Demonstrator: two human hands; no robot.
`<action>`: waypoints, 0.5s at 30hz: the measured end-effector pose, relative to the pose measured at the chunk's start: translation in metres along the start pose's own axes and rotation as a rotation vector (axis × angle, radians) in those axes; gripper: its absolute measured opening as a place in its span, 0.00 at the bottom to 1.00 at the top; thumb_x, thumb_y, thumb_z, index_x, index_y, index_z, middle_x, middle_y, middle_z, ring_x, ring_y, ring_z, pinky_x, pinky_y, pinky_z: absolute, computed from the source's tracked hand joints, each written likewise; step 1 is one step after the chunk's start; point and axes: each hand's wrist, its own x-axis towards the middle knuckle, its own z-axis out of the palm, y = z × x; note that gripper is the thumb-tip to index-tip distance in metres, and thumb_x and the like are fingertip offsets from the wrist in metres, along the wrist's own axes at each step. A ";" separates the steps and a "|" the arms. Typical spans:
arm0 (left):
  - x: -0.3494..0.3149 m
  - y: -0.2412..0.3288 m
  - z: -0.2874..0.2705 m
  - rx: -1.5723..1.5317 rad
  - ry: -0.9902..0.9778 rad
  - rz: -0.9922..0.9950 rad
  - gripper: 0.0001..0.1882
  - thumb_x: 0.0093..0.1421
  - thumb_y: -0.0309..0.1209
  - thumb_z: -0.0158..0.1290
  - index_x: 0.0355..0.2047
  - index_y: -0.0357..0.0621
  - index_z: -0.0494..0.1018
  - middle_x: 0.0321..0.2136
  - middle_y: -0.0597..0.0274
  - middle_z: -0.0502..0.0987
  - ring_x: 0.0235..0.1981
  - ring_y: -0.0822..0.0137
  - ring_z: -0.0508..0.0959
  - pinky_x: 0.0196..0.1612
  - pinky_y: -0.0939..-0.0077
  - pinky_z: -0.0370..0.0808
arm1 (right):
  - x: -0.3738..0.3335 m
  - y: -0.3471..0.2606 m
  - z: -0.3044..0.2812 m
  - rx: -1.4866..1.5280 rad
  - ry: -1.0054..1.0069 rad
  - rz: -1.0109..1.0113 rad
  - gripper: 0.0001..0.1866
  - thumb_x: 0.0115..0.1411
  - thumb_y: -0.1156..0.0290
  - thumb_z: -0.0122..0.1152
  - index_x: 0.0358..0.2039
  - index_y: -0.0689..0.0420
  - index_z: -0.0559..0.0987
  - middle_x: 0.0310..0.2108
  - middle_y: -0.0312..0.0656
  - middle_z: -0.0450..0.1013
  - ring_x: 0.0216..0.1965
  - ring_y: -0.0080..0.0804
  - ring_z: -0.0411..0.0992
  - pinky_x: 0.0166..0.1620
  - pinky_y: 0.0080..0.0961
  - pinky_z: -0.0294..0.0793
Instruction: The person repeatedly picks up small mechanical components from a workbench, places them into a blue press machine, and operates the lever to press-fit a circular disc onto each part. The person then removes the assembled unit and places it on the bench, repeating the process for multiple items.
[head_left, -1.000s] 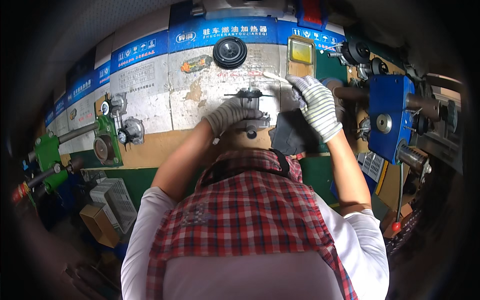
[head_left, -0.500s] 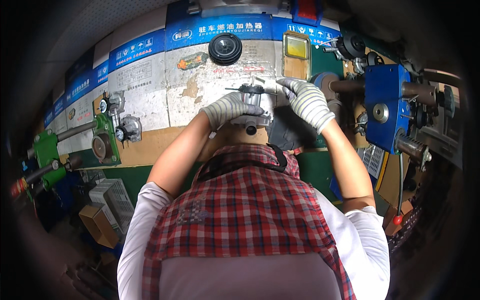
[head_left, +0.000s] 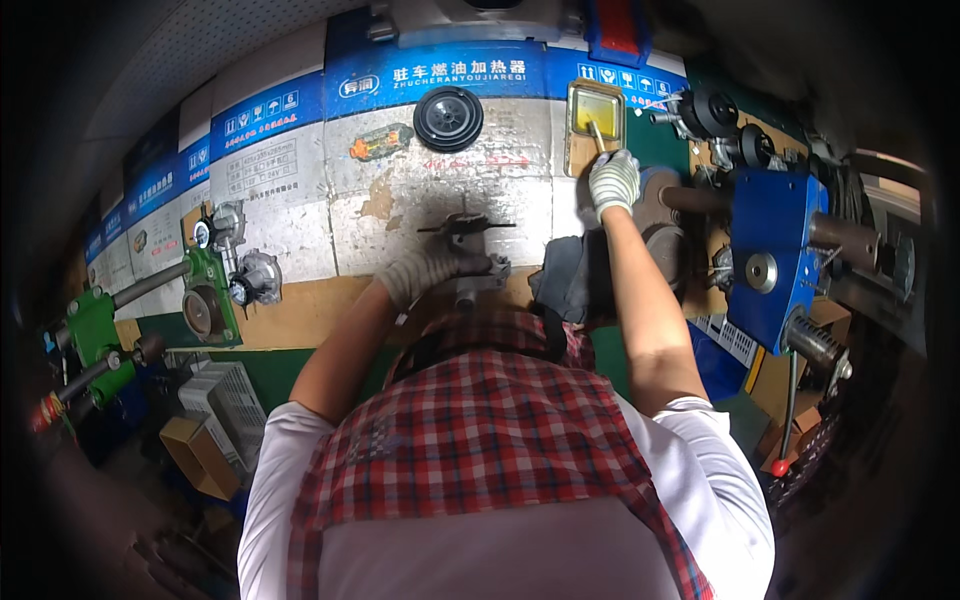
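Note:
My left hand [head_left: 425, 272], in a striped knit glove, is closed around a grey metal pump-like part [head_left: 483, 243] close to my chest. A dark piece with thin rods sticking out sideways sits on top of it, slightly blurred. My right hand [head_left: 614, 182], gloved the same way, grips a thin light-coloured stick [head_left: 598, 137]. The stick's far end reaches into yellow liquid [head_left: 596, 106] in a shallow rectangular tray [head_left: 572, 130]; whether it has bristles I cannot tell. A dark grey cloth [head_left: 572, 275] lies between my hands, near the table's front.
Flattened cardboard [head_left: 300, 235] covers the bench. A round black pulley [head_left: 448, 118] lies beyond my left hand. A green clamp fixture [head_left: 205, 300] and metal pump parts [head_left: 258, 278] stand at left. A blue press [head_left: 765, 250] with a red-knobbed lever [head_left: 780, 467] stands at right, near black-wheeled pumps [head_left: 708, 112].
My right hand has moved away from the part to the tray, and the stick now reaches into the yellow liquid. My left hand has drawn the part slightly left and nearer.

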 end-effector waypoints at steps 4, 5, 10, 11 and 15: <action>-0.043 0.006 -0.010 -0.328 0.008 -0.147 0.33 0.49 0.36 0.63 0.54 0.41 0.65 0.45 0.57 0.74 0.45 0.66 0.75 0.48 0.74 0.73 | 0.006 -0.022 0.009 -0.187 0.009 0.190 0.17 0.56 0.57 0.56 0.36 0.58 0.77 0.39 0.48 0.72 0.41 0.42 0.70 0.43 0.37 0.72; -0.051 -0.004 -0.012 -0.310 0.003 -0.090 0.30 0.50 0.34 0.61 0.53 0.41 0.65 0.45 0.58 0.74 0.45 0.67 0.74 0.48 0.75 0.73 | 0.005 -0.041 -0.001 -0.195 0.060 0.229 0.16 0.54 0.58 0.60 0.36 0.57 0.77 0.40 0.48 0.71 0.42 0.40 0.70 0.43 0.38 0.71; -0.077 -0.029 -0.016 -0.756 -0.054 -0.024 0.29 0.54 0.27 0.59 0.56 0.42 0.63 0.50 0.57 0.72 0.51 0.65 0.72 0.52 0.76 0.71 | -0.017 -0.165 -0.053 0.479 -0.113 -0.704 0.18 0.48 0.59 0.65 0.37 0.55 0.78 0.37 0.46 0.75 0.46 0.45 0.70 0.52 0.40 0.67; -0.084 -0.018 -0.014 -1.136 -0.035 -0.187 0.27 0.54 0.27 0.58 0.54 0.40 0.65 0.50 0.58 0.72 0.51 0.65 0.72 0.52 0.75 0.71 | -0.027 -0.183 -0.057 0.225 -0.143 -0.951 0.27 0.46 0.55 0.66 0.46 0.53 0.74 0.42 0.46 0.73 0.49 0.44 0.69 0.56 0.41 0.64; -0.101 0.004 -0.022 -0.641 0.149 -0.015 0.23 0.55 0.33 0.59 0.49 0.38 0.69 0.48 0.60 0.74 0.49 0.64 0.73 0.49 0.71 0.73 | -0.033 -0.196 -0.008 0.029 0.072 -1.021 0.22 0.56 0.71 0.50 0.53 0.55 0.67 0.43 0.47 0.72 0.50 0.42 0.70 0.60 0.42 0.58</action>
